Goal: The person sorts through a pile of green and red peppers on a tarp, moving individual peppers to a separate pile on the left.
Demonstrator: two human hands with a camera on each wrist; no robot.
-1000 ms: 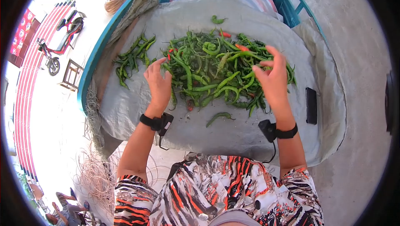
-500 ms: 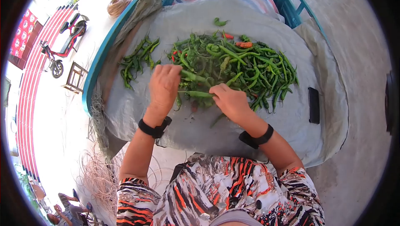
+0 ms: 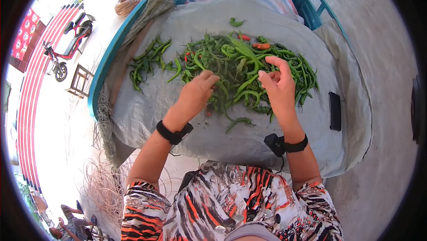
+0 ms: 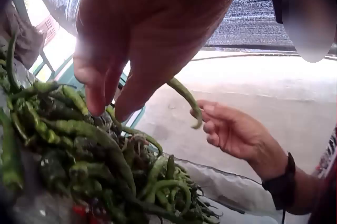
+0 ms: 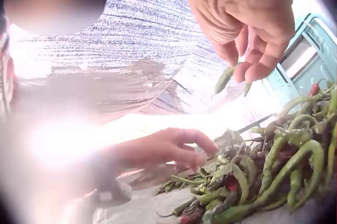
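A heap of green chili peppers point(image 3: 249, 90), with a few red ones point(image 3: 261, 46), lies on a grey sheet. My right hand point(image 3: 280, 81) is raised over the heap's right part and pinches a long green chili pepper point(image 4: 184, 97) between thumb and fingers; that pepper's end point(image 5: 225, 81) sticks out past the fingertips in the right wrist view. My left hand point(image 3: 195, 93) reaches down at the heap's near left side. Its fingertips point(image 4: 96, 107) are right at the peppers, with a gap between thumb and fingers.
A smaller pile of green chilies point(image 3: 144, 63) lies at the left, and a lone chili point(image 3: 176, 70) sits between the piles. A black phone point(image 3: 334, 111) rests on the sheet at right. Teal cart rails point(image 3: 101, 67) edge the sheet. A red scooter point(image 3: 66, 50) stands beyond.
My hands came together low over the heap, then parted. The right hand moved up and right with a green chili; the left shifted right into the heap. A chili now shows where the left hand was.
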